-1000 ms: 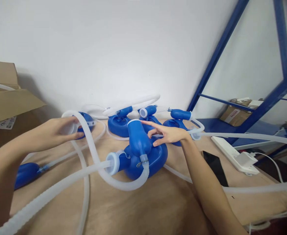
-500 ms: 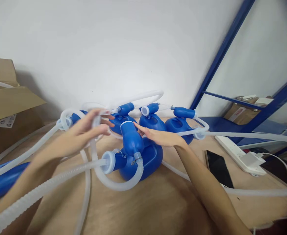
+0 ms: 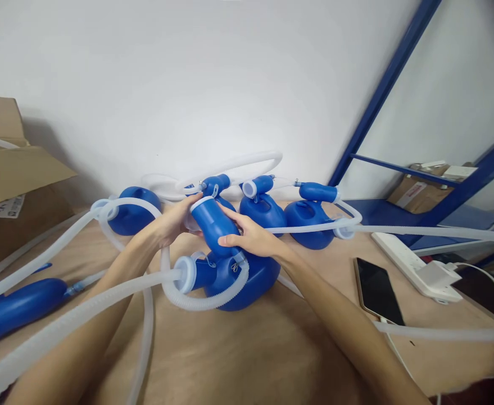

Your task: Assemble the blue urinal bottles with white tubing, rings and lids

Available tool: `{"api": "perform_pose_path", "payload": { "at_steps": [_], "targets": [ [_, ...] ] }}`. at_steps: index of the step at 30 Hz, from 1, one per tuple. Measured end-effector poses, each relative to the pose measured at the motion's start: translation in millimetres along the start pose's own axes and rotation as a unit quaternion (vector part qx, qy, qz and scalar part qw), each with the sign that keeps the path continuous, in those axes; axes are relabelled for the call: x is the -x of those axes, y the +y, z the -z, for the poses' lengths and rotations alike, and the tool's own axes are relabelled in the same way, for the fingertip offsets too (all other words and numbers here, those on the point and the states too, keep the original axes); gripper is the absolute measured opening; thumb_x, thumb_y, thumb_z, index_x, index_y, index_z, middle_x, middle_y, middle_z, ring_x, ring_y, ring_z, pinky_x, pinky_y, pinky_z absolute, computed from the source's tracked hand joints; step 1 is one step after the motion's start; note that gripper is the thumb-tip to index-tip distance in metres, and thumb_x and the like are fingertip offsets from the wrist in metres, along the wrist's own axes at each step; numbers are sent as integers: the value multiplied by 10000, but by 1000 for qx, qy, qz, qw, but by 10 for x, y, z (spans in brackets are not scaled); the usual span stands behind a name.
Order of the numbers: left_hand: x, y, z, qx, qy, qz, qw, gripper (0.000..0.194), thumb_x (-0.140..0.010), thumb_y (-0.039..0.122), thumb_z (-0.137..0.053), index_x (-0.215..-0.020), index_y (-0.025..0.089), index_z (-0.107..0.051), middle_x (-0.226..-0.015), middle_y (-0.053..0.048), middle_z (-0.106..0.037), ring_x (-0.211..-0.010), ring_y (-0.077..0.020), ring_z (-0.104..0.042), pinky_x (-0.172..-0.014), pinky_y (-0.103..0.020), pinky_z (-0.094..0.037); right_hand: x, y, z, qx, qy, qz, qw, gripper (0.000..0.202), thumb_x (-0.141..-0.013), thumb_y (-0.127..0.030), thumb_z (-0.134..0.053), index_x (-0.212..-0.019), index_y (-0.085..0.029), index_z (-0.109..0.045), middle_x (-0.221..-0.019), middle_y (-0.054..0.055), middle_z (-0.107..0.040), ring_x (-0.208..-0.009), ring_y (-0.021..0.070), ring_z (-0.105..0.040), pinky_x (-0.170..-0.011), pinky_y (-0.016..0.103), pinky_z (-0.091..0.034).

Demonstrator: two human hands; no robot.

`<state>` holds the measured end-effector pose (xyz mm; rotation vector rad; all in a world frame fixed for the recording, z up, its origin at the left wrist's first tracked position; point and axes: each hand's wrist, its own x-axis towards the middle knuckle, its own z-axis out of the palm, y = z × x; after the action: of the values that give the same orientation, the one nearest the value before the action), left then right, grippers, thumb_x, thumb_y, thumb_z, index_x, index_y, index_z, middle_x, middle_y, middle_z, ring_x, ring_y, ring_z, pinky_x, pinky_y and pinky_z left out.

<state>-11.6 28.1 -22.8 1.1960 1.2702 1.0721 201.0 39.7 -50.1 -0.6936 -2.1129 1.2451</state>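
Note:
A blue funnel-shaped piece [image 3: 215, 224] with a white rim stands tilted over a blue bottle [image 3: 253, 284] at the centre. My right hand [image 3: 250, 235] is closed round its right side, thumb across the front. My left hand [image 3: 178, 220] is at its upper left by the rim, fingers partly hidden behind it; a pale translucent thing [image 3: 193, 223] shows beside these fingers, too small to make out. From the funnel piece's lower end a clear corrugated hose [image 3: 204, 304] loops to the left. The bottle's neck has a white collar [image 3: 186, 274] with a hose entering it.
More blue bottles [image 3: 262, 214] with funnel pieces and hoses stand along the wall. One blue bottle [image 3: 23, 306] lies at the left near a cardboard box [image 3: 31, 225]. A phone [image 3: 379, 289], a power strip [image 3: 415, 267] and a blue shelf frame [image 3: 385, 84] are at the right.
My left hand has moved right to the funnel piece's rim. My right hand has closed on the piece, which now leans further left. More of the left-hand bottles shows.

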Motion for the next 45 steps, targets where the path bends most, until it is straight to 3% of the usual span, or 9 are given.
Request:
{"api": "perform_pose_path", "payload": {
  "at_steps": [3,8,13,19,26,34,38,41,45],
  "targets": [
    [40,28,-22,6,11,-37,999,650,-881,694,-620,-1235,168,-760,-1023,-116,-802,-743,-248,-712,-585,-326,-557,-15,43,-6,19,-6,11,1000,1052,-880,-527,-739,-1719,-234,-176,-1643,136,-483,-1443,363,-553,-1196,539,-461],
    [150,87,-18,9,-9,-129,992,738,-929,769,-503,-1369,217,-719,-1214,-94,-787,-1138,-347,-714,-956,-423,-597,-40,142,-29,63,-17,122,990,1154,-820,-611,-802,-1718,-276,-158,-1774,102,-239,-1631,344,-262,-1322,534,-247],
    [277,152,52,-75,-82,-195,974,704,-968,741,-479,-1432,254,-688,-1382,-81,-727,-1351,-390,-607,-1153,-500,-500,-38,161,-148,143,39,174,974,1173,-750,-631,-854,-1696,-283,-254,-1723,147,-332,-1613,376,-275,-1310,612,-230],
    [555,241,54,-119,-70,-255,957,762,-962,804,-393,-1471,302,-654,-1506,-47,-643,-1435,-403,-534,-1186,-539,-479,56,34,-268,168,80,227,956,1067,-761,-537,-842,-1663,-269,-340,-1631,142,-403,-1580,367,-324,-1299,590,-302],
    [852,243,-36,-139,-62,-304,941,647,-935,773,-465,-1443,425,-661,-1586,75,-561,-1542,-392,-412,-1286,-557,-376,241,-263,-387,217,188,365,886,917,-704,-324,-820,-1556,-348,-482,-1449,98,-540,-1365,342,-552,-1202,581,-442],
    [905,186,-105,-123,-72,-345,928,619,-954,708,-516,-1523,468,-561,-1568,97,-576,-1510,-389,-462,-1310,-570,-317,458,-579,-377,354,220,357,836,811,-792,-262,-720,-1556,-320,-453,-1332,99,-674,-1290,361,-620,-1177,625,-462],
    [901,150,-95,-157,-80,-394,902,632,-985,661,-519,-1554,388,-547,-1552,23,-605,-1450,-369,-536,-1297,-550,-334,485,-615,-382,395,223,364,813,778,-827,-237,-693,-1555,-285,-421,-1375,106,-668,-1374,380,-573,-1183,644,-453],
    [852,142,-92,-168,-51,-440,881,459,-1043,510,-513,-1420,307,-678,-1430,-26,-703,-1333,-317,-636,-1193,-470,-463,492,-656,-358,383,212,354,826,734,-840,-322,-769,-1500,-247,-457,-1382,132,-641,-1401,372,-546,-1180,612,-466],
    [780,179,-48,-197,-19,-528,826,379,-1061,422,-513,-1331,271,-732,-1212,-44,-795,-1061,-247,-755,-964,-353,-586,514,-717,-185,257,172,273,911,997,-688,-584,-923,-1486,-249,-428,-1514,173,-518,-1440,357,-513,-1159,556,-502]
  ]
}}
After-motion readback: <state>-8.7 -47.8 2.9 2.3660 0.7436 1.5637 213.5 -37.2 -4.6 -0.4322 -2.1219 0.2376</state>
